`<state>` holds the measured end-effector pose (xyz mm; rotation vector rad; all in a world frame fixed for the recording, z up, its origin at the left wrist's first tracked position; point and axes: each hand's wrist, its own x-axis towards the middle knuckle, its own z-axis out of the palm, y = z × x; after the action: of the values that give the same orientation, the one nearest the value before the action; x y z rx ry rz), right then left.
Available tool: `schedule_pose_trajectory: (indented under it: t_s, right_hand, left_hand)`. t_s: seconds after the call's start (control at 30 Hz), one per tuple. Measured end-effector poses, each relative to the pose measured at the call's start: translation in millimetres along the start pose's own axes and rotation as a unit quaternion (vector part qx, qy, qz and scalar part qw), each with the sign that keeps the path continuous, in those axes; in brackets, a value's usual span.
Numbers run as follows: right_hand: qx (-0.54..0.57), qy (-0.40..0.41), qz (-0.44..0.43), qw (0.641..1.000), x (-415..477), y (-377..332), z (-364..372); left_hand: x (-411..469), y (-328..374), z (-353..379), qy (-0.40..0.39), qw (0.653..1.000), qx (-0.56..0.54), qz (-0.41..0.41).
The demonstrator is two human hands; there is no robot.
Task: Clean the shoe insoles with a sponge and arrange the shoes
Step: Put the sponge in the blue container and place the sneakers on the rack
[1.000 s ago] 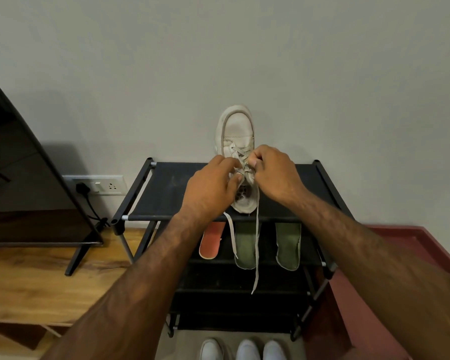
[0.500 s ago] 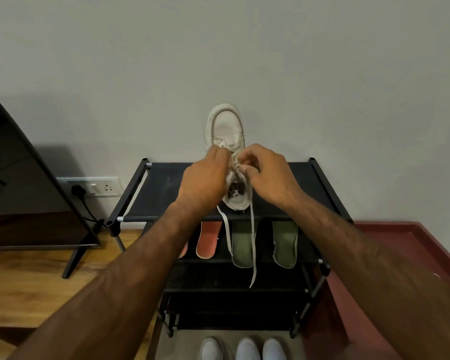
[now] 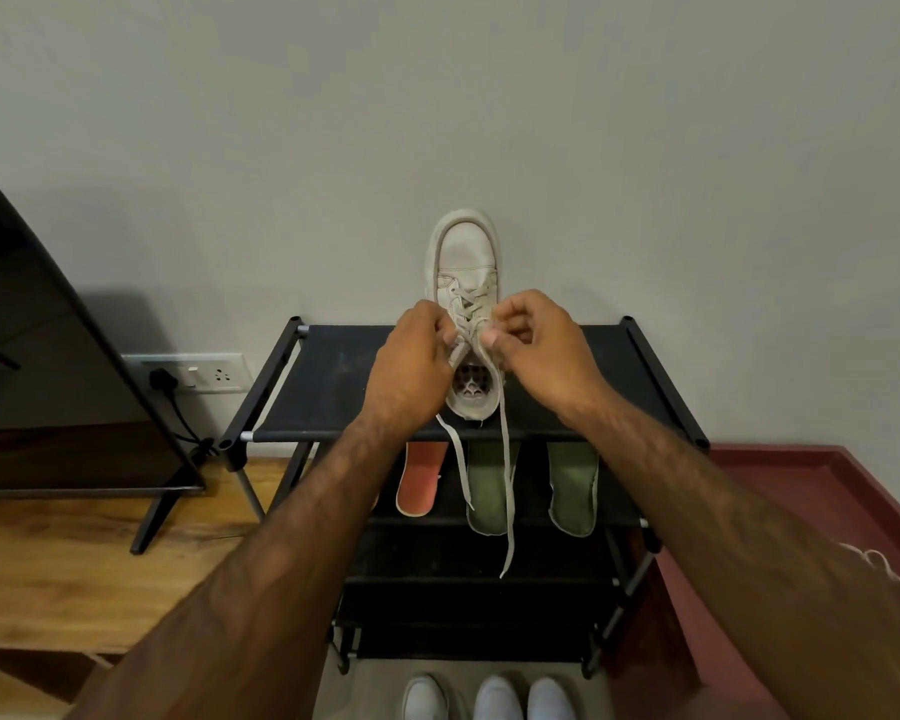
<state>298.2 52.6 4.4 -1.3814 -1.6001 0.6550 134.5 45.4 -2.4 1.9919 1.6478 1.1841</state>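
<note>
Against the pale wall stands a black shoe rack point(image 3: 344, 387), with a dark television point(image 3: 48, 381) to its left. On the rack's top shelf sits a white sneaker point(image 3: 466, 257), toe toward the wall and heel opening toward the person. The left hand point(image 3: 409, 366) and right hand point(image 3: 541, 350) meet over its tongue, each with fingers curled, pinching a lace. On the shelf below lie an orange insole point(image 3: 418, 480) and two green insoles point(image 3: 486, 491), side by side. The loose lace ends point(image 3: 507, 511) hang down over the rack's front.
</note>
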Motion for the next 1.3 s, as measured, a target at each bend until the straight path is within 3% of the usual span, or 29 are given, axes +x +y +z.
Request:
schedule_pose_trajectory:
  t_s: [0.13,0.23,0.53,0.6,0.67,0.77,0.93,1.03,1.17,1.3]
  right_hand:
    - [-0.043,0.009,0.017,0.999,-4.4,1.7,6.9]
    - [-0.016,0.03,0.029,0.999,-3.3,-0.4,8.8]
    - [-0.025,0.033,0.073,0.997,-3.8,-7.3,9.9]
    - [0.023,0.015,0.112,0.993,-1.5,-7.7,9.1]
    - [0.148,0.014,0.164,0.975,0.0,-11.5,3.4]
    - [0.269,0.017,0.207,0.94,-2.2,-18.8,-5.7]
    - [0.253,0.028,0.214,0.943,-4.7,-25.5,-1.0]
    - [0.252,0.006,0.26,0.932,-4.2,-28.4,-2.5]
    - [0.221,-0.048,0.322,0.919,-10.2,-37.5,2.7]
    - [0.142,-0.07,0.33,0.931,-9.2,-43.6,4.8]
  left_hand:
    - [-0.8,-5.9,4.3,0.02,0.998,-0.053,-0.021]
    - [-4.5,-11.7,5.0,0.011,0.993,-0.112,-0.048]
    - [0.7,-10.4,-1.5,-0.007,0.995,-0.074,-0.072]
    - [4.1,-5.3,-8.1,-0.017,0.971,-0.202,-0.125]
    - [5.0,-0.5,-16.2,-0.027,0.917,-0.353,-0.185]
    - [6.9,6.3,-24.4,-0.03,0.881,-0.417,-0.223]
    - [11.6,29.5,-24.5,-0.064,0.909,-0.353,-0.211]
    - [8.3,34.0,-20.3,-0.071,0.924,-0.318,-0.201]
    - [-6.4,39.2,-8.8,-0.089,0.965,-0.207,-0.131]
    - [-21.4,46.5,-4.1,-0.083,0.985,-0.131,-0.081]
